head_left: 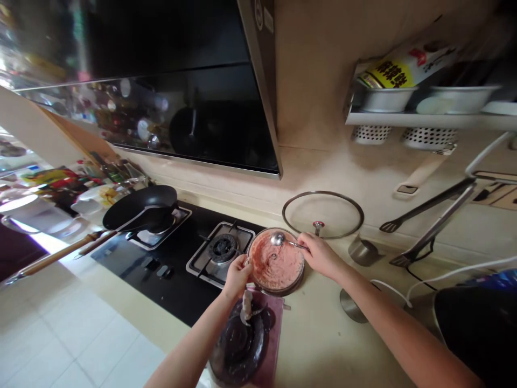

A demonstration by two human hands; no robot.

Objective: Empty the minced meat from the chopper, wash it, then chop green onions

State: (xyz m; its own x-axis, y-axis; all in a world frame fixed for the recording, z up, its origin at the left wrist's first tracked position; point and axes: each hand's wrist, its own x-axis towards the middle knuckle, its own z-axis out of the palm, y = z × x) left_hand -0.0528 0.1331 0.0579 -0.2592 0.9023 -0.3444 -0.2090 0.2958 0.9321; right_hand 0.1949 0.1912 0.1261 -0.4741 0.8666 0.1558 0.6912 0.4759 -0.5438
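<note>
A round bowl (285, 292) full of pink minced meat (278, 272) stands on the counter beside the stove. At its left edge, my left hand (237, 276) is closed on the rim, thumb and fingers pinched together. My right hand (319, 254) grips the handle of a metal spoon (278, 238), whose bowl is over the far part of the meat. Close in front, a dark round lid-like part (238, 345) lies on a pink mat (278, 323). A small pale piece with a curved blade (247, 308) rests by it, partly smeared.
A gas stove (177, 269) lies left, with a black wok (141, 207) on its far burner. A glass lid (323, 213) leans on the wall behind the bowl. Metal cups (362, 251) stand right. The range hood (194, 118) overhangs the stove; utensils (428, 207) hang at right.
</note>
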